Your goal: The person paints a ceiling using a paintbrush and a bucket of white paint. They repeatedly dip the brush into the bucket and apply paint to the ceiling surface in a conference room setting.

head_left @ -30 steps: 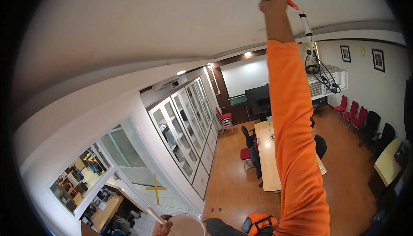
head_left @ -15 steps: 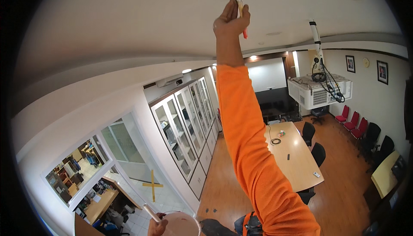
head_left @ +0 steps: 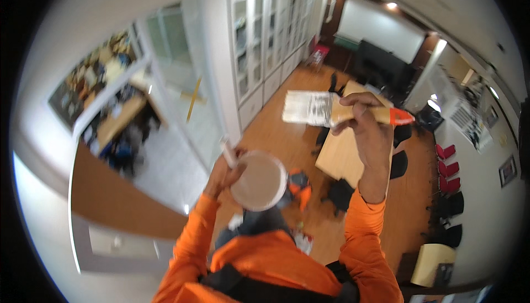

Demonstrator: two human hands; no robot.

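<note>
Centre-right, right hand (head_left: 369, 132) pinches the brush (head_left: 321, 108) by its handle (head_left: 381, 114), likely avoiding messy bristles (head_left: 297, 107)! Mid-frame, left hand (head_left: 223, 175) grips the bucket (head_left: 261, 181), probably steadying it.

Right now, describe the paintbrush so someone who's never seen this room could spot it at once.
Find the pale table on the brown floor. In the picture, the right hand overlaps it, holding a flat paintbrush sideways, bristles leftward. Unlike the round bucket in the left hand, it has a wood-coloured handle tipped orange-red.

No lettering legible; view probably too blurred.
</note>
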